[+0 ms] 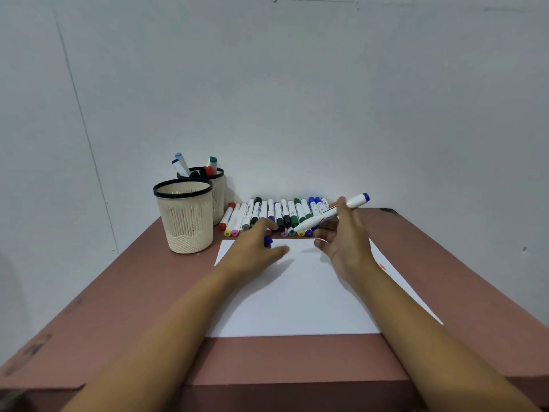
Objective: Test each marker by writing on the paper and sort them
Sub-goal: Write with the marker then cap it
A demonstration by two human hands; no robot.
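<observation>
Above white paper (297, 292), right hand (346, 243) fingers (341, 205) gripping white blue-ended marker (355, 201), left hand (252, 248) pinching blue cap (268, 241)

I log paper (297, 295) flat on table (133, 292). Marker row (269, 212) behind paper, along wall (297, 114). Front cup (185, 221) left of row; rear cup (219, 197) just behind it, holding several markers (181, 164).

**Obscured and unreadable items**

We find the left hand (252, 251) covering the near ends of several pens in the marker row (267, 214); the blue cap (268, 240) it pinches shows only in part. The right hand (346, 236), gripping a white marker (329, 214), hides the row's right end. The front cup (185, 215) masks most of the rear cup (219, 197). Barrel print is too small to read. Both forearms run off the lower edge.
</observation>
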